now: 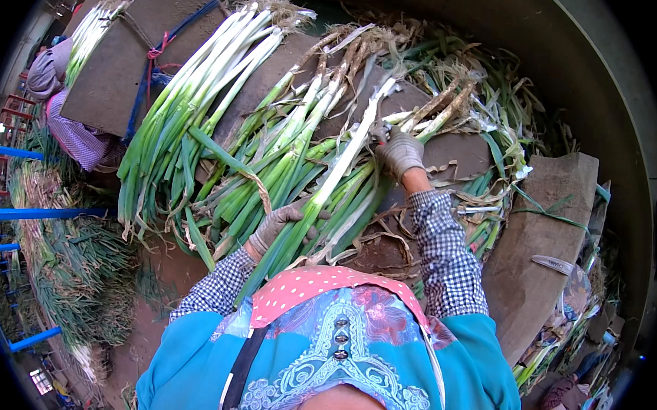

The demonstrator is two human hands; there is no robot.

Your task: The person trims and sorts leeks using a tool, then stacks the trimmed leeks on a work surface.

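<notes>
My left hand (279,228), in a greyish glove, is closed around the green leaves of a long leek-like green onion (347,161). Its pale shank slants up and to the right. Beside that shank, my gloved right hand (402,152) has its fingers curled in; a small dark, shiny bit shows at the fingertips, too small to name. Under and left of the held stalk lie unpeeled green onions (315,111) with brown roots and dry outer leaves. Further left rests a pile of clean, white-shanked green onions (205,87), roots pointing away from me.
Loose peeled leaves (487,154) heap up at the right. A wooden board (538,246) bears a flat silver blade-like thing (552,263). Another board (139,58) with blue cord stands at far left, near a person in a checked sleeve (79,136). Bundled green onions (73,266) lie by blue rails.
</notes>
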